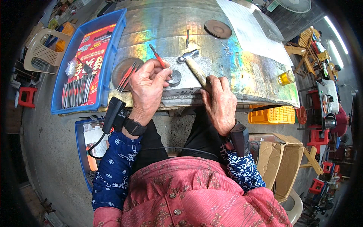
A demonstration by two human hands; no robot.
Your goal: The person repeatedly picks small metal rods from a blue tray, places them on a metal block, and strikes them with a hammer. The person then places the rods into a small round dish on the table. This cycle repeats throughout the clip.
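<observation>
My left hand [148,85] pinches a slim red tool with a dark end [158,56], tilted up and to the left; its exact kind is unclear. My right hand [220,102] is closed round the lower wooden handle of a hammer [196,71], whose metal head rests toward the far side of a grey stone block [194,87]. A small round dark metal piece [174,78] sits on the block beside my left fingertips. Several similar red-and-dark tools [125,78] lie on a round brown dish [120,70] left of that hand.
At the left a blue tray [116,45] holds rows of slim tools [78,90]. Beyond the block lie a thin dark tool [187,39] and a round brown dish [218,28]. A small yellow jar [286,78] stands right. Below are a yellow crate [273,115] and cardboard box [278,162].
</observation>
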